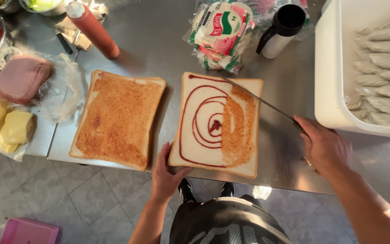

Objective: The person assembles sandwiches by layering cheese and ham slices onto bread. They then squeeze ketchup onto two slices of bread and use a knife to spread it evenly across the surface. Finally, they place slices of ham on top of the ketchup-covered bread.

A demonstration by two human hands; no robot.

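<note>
We log: right hand (323, 147) gripping knife (258, 100) over sauced bread slice (217, 124); left hand (165, 174) fingers spread, steadying its edge; sauce bottle (93, 29), spread slice (118, 118), possibly ham (21, 77) alongside

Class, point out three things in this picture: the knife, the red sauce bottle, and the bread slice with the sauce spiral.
knife (253, 96), head view, middle of the blade.
red sauce bottle (95, 30), head view, middle of its body.
bread slice with the sauce spiral (204, 118), head view, white part inside the spiral.

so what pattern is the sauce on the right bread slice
A red spiral on the right bread slice, partly smeared; head view.
</note>
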